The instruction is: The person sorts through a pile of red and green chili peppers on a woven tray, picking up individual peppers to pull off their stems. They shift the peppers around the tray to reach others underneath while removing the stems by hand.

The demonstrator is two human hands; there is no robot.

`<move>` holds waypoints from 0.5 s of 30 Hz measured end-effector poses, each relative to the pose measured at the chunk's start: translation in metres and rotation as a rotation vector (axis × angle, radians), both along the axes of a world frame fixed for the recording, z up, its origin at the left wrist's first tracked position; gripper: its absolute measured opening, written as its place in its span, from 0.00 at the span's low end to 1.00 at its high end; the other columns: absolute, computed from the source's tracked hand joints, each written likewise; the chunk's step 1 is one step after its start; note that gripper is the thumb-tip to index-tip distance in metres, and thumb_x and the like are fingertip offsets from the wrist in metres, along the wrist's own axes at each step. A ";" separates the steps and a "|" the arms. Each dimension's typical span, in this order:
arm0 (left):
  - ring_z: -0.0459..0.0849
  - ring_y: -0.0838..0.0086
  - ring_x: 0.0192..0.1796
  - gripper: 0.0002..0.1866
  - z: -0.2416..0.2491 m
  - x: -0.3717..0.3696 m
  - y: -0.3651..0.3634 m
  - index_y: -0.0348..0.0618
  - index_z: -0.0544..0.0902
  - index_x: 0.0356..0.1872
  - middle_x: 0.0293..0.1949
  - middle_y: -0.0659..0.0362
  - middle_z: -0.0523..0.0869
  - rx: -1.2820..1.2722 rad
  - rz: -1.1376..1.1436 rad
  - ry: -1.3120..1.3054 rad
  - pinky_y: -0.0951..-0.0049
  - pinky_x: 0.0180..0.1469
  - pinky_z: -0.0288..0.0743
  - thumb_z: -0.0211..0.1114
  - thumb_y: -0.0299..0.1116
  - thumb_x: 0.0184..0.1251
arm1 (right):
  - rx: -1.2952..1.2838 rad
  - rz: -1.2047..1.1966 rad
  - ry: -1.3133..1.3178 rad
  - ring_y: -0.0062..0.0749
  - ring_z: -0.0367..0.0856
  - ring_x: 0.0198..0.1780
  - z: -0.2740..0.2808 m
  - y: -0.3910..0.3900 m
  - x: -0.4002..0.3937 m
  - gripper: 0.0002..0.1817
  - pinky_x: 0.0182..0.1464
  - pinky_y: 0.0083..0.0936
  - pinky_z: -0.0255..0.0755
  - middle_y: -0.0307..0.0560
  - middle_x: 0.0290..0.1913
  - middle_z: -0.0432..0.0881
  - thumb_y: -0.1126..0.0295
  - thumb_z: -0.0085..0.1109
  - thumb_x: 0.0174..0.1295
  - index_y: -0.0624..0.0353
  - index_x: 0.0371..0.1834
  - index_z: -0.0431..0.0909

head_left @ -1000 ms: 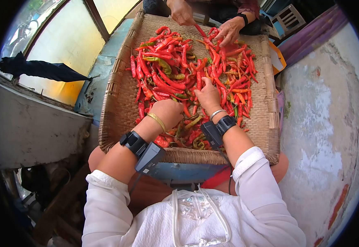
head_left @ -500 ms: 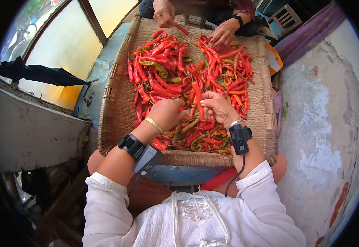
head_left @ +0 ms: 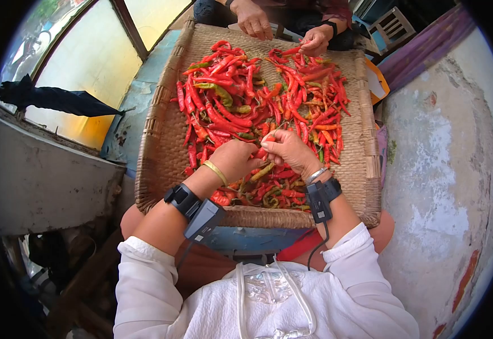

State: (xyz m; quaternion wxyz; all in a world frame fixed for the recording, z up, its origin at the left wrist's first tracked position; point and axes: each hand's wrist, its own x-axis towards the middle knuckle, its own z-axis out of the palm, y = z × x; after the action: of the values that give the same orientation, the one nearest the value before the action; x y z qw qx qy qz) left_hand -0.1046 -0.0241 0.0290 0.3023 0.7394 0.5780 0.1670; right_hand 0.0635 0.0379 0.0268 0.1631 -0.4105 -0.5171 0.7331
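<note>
My left hand (head_left: 236, 161) and my right hand (head_left: 292, 150) meet above the near part of the pepper heap. Both are closed, their fingertips together on a red chili pepper (head_left: 264, 148). Fingers cover much of this pepper, and its stem end cannot be made out clearly. Around and below my hands lie many red chili peppers (head_left: 224, 116), with some green and orange ones among them. They rest in a wide woven basket tray (head_left: 161, 141).
Across the tray sits another person; one hand (head_left: 253, 21) hangs above the far rim, the other hand (head_left: 316, 40) pinches a red pepper. A folded dark umbrella (head_left: 65, 101) sticks out at left. A worn wall (head_left: 438, 152) stands close on the right.
My hands have come together, and the pepper that stood out from my right hand is now between them. The other person's hands have lifted back, one now without its red pepper.
</note>
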 end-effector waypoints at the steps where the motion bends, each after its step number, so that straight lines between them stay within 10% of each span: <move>1: 0.79 0.57 0.32 0.14 0.002 -0.001 0.000 0.40 0.79 0.28 0.26 0.50 0.81 -0.038 0.018 0.049 0.59 0.35 0.71 0.59 0.42 0.52 | -0.015 -0.041 -0.005 0.12 0.67 0.16 0.005 0.006 0.003 0.06 0.16 0.08 0.58 0.33 0.18 0.71 0.69 0.55 0.56 0.60 0.31 0.72; 8: 0.80 0.59 0.34 0.11 0.017 -0.016 0.003 0.43 0.80 0.30 0.27 0.52 0.81 0.042 0.158 0.134 0.62 0.37 0.73 0.60 0.40 0.51 | 0.021 -0.645 0.274 0.15 0.74 0.24 0.006 0.050 0.027 0.11 0.20 0.11 0.68 0.40 0.28 0.77 0.68 0.52 0.59 0.62 0.41 0.70; 15: 0.75 0.60 0.45 0.18 0.020 -0.051 0.009 0.45 0.76 0.41 0.40 0.55 0.76 0.269 0.410 0.404 0.65 0.44 0.72 0.64 0.37 0.48 | 0.257 -0.169 -0.102 0.25 0.77 0.25 -0.021 0.023 -0.015 0.14 0.27 0.20 0.70 0.42 0.28 0.78 0.68 0.54 0.54 0.64 0.42 0.74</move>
State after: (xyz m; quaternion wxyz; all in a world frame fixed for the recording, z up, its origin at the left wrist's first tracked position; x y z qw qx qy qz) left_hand -0.1554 -0.0147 0.0494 0.0408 0.6589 0.7362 0.1491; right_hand 0.0489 0.0614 0.0059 0.2488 -0.4651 -0.5777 0.6228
